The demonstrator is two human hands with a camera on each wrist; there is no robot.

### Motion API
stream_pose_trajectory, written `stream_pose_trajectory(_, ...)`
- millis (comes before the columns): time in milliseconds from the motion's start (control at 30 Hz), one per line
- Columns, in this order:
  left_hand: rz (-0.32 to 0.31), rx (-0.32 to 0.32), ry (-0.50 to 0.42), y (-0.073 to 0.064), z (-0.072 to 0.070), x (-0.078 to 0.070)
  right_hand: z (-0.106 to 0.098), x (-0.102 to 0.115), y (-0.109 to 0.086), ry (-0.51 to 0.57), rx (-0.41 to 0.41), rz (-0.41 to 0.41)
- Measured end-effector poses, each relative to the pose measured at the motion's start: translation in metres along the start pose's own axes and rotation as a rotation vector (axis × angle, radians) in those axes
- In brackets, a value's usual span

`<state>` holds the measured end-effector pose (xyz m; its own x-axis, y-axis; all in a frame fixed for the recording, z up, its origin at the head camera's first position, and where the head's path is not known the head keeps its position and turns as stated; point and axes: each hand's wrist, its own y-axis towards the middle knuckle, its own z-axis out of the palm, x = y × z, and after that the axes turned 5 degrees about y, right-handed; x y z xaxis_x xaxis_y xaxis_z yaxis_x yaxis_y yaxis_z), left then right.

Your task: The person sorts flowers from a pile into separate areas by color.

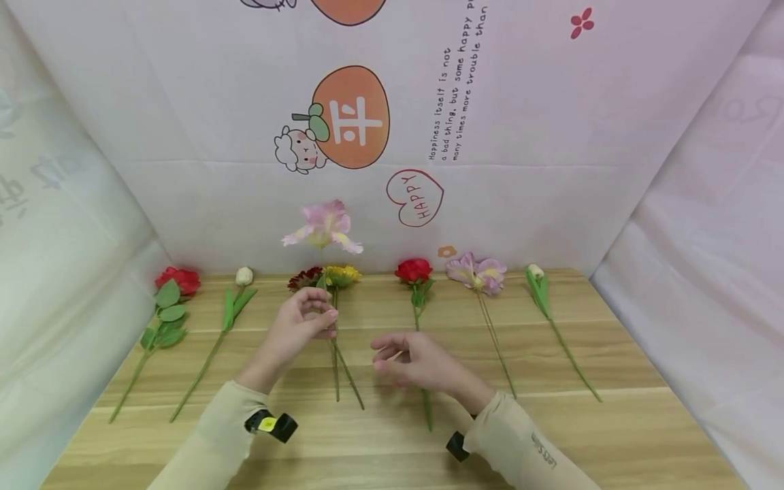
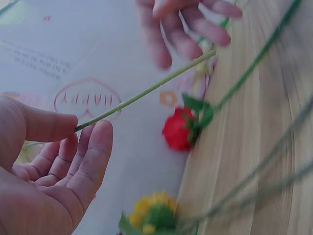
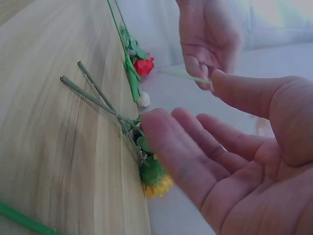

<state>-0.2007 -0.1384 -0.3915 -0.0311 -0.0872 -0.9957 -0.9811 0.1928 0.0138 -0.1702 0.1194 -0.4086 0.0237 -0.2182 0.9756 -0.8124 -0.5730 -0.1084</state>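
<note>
My left hand (image 1: 303, 320) pinches a thin green stem (image 2: 142, 95) between thumb and fingertips. Pale purple petals of this iris (image 1: 326, 223) stand upright above the hand in the head view. My right hand (image 1: 422, 361) holds nothing; its fingers are loosely bent, over the stem of a red rose (image 1: 414, 271). In the left wrist view, the right fingers (image 2: 183, 39) are close to the free end of the held stem. Behind the left hand, a dark red flower (image 1: 304, 279) and a yellow flower (image 1: 343, 275) lie with stems crossed.
On the wooden table (image 1: 343, 449), a leafy red rose (image 1: 177, 280) and a white tulip (image 1: 243, 275) lie at left. Another purple iris (image 1: 476, 273) and a white tulip (image 1: 535, 271) lie at right. A printed white cloth (image 1: 520, 136) hangs behind the table's back edge.
</note>
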Motion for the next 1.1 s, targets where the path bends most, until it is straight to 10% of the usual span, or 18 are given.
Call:
stream_pose_trajectory(500, 0.051, 0.076, -0.103, 0.0, 0.048, -0.012, -0.002, 0.003, -0.008, 0.073, -0.064, -0.041)
stream_pose_trajectory(1100, 0.077, 0.066, -0.142, 0.003, 0.055, -0.011, -0.012, -0.002, -0.016, -0.074, -0.082, -0.091)
